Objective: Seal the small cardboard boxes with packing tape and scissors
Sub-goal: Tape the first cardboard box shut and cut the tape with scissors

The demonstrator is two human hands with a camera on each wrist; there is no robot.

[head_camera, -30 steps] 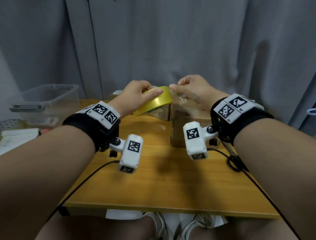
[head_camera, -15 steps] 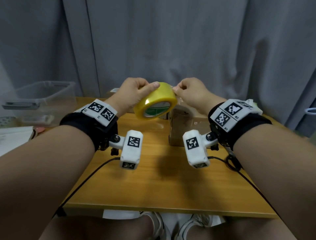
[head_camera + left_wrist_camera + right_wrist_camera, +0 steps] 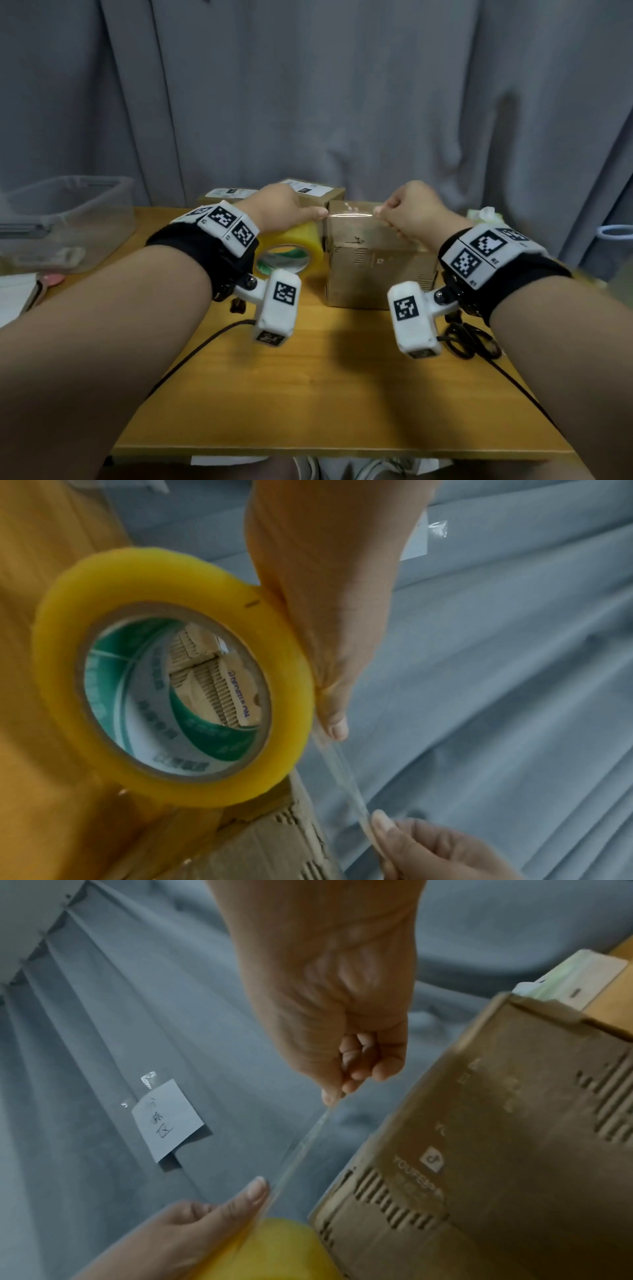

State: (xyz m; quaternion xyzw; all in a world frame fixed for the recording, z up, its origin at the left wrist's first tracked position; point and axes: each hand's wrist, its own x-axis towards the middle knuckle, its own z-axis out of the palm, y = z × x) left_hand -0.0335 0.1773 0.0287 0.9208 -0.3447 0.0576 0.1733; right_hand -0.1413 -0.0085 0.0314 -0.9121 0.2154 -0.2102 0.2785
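My left hand point(image 3: 284, 212) grips a yellow roll of packing tape point(image 3: 291, 250) just left of a small cardboard box point(image 3: 373, 260); the roll point(image 3: 171, 674) fills the left wrist view. My right hand point(image 3: 407, 212) pinches the free end of the clear tape strip point(image 3: 349, 215), which stretches across above the box top. In the right wrist view the strip point(image 3: 304, 1139) runs from my pinching fingers point(image 3: 334, 1093) down to the roll point(image 3: 284, 1250) beside the box point(image 3: 496, 1150). Black scissors point(image 3: 469, 339) lie on the table under my right wrist.
Two more cardboard boxes point(image 3: 308, 192) with white labels stand behind the roll. A clear plastic bin point(image 3: 68, 219) sits at the left, papers at the left edge, and a tissue pack point(image 3: 483, 216) at the far right. Grey curtain point(image 3: 308, 85) hangs behind the wooden table point(image 3: 325, 394).
Both hands dropped from mid-air to box height and moved apart. The roll now sits low beside the box, and a longer strip of tape is drawn out over the box top.
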